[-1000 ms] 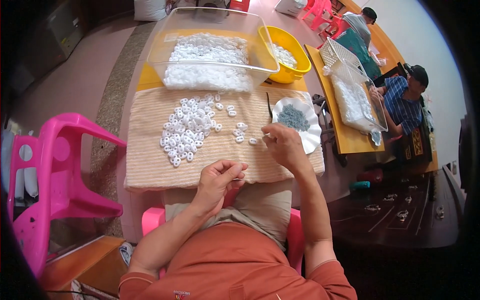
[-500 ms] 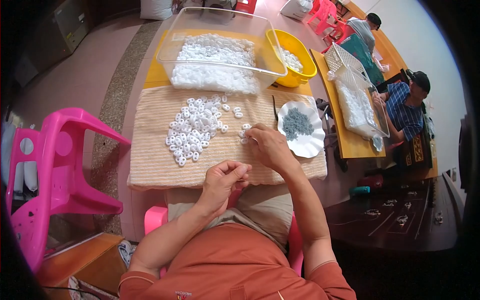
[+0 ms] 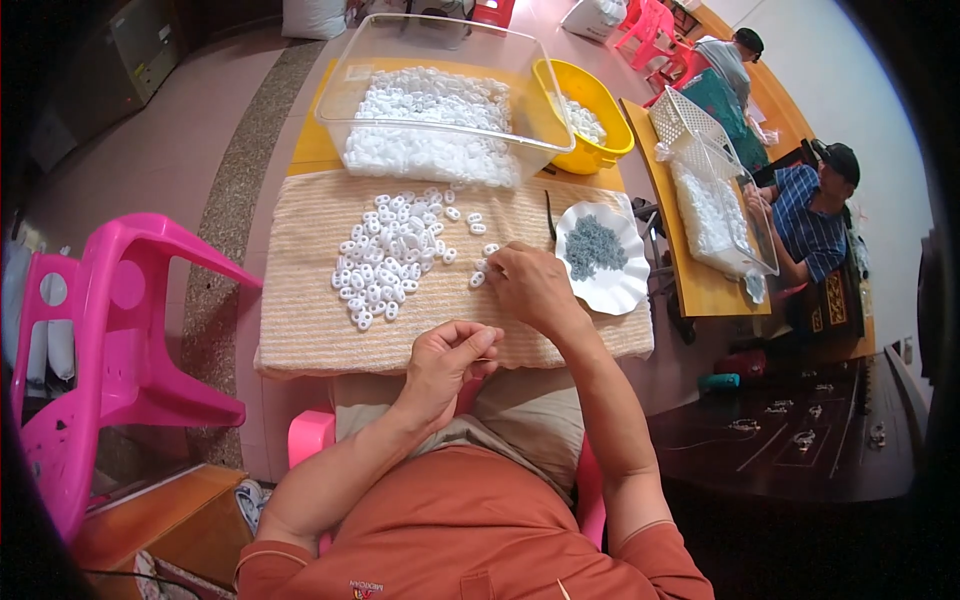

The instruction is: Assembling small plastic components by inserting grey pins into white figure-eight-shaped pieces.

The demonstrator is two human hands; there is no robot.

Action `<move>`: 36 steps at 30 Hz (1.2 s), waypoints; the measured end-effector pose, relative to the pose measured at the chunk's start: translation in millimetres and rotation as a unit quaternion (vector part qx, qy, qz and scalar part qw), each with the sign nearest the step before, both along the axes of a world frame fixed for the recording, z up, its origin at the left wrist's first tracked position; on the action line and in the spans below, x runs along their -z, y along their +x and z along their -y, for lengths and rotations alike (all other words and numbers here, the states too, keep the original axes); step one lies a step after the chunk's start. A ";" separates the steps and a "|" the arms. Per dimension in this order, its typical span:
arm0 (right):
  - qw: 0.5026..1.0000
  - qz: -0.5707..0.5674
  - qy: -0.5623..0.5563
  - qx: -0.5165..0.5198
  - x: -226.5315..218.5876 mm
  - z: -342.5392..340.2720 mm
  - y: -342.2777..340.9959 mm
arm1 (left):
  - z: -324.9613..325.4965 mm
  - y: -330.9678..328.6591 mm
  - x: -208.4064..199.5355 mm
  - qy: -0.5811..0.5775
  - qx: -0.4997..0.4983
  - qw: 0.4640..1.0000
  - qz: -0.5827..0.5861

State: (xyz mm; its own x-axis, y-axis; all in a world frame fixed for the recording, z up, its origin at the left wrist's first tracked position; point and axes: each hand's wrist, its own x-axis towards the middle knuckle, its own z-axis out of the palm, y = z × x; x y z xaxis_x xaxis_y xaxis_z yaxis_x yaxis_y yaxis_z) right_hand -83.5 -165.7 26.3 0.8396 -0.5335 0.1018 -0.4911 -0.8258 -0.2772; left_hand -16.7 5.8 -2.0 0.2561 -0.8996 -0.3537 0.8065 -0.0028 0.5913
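Note:
My left hand (image 3: 447, 365) is held above the near edge of the cloth, thumb and forefinger pinched together. Whatever lies between those fingertips is too small or hidden to name. My right hand (image 3: 535, 288) reaches over the cloth with its fingers bent down and close together beside a few small white two-holed plastic pieces (image 3: 477, 279). Its fingertips touch or nearly touch them, and what they grip is hidden. A heap of the same white pieces (image 3: 385, 255) lies left of the hands. Right of my right hand, a white wavy-rimmed plate (image 3: 615, 297) bears small grey-blue parts (image 3: 594, 248).
A clear plastic bin (image 3: 450, 125) of white pieces stands behind the striped cloth (image 3: 300, 300), next to a yellow tub (image 3: 610, 150). A pink stool (image 3: 150, 370) is at left. Two people sit at the right, the nearer one at a table with a clear bin (image 3: 715, 215).
My right hand has shifted slightly up and left. The white pieces by its fingertips have moved a little to the left. My left hand keeps its place.

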 end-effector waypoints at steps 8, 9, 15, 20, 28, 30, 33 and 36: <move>0.997 0.079 -0.004 -0.004 6.6 2.7 -16.6 | 0.7 -0.9 0.4 0.001 -0.004 1.000 -0.015; 0.992 0.123 0.027 -0.011 6.7 1.8 -19.2 | 0.3 -0.5 0.6 0.003 -0.006 1.000 -0.020; 0.916 0.211 0.341 0.031 -13.9 -37.1 -39.2 | 3.5 0.1 -3.3 -0.007 -0.073 0.997 -0.007; 0.784 0.220 0.576 0.066 -16.0 -53.4 -47.7 | 1.4 -1.9 -0.3 -0.045 -0.048 0.998 0.004; 0.862 0.319 0.392 -0.028 10.0 -62.7 -51.0 | 2.6 -2.6 -2.2 -0.066 -0.049 0.997 0.005; 0.888 0.303 0.346 -0.025 9.0 -63.9 -52.2 | 1.7 -3.0 -4.4 -0.067 -0.057 0.996 0.012; 0.907 0.287 0.305 -0.039 0.4 -63.6 -55.9 | 3.5 -3.9 -1.4 -0.051 -0.052 0.997 0.010; 0.924 0.295 0.240 -0.023 -10.6 -51.8 -68.2 | 1.8 -3.2 1.1 -0.011 -0.073 0.997 0.026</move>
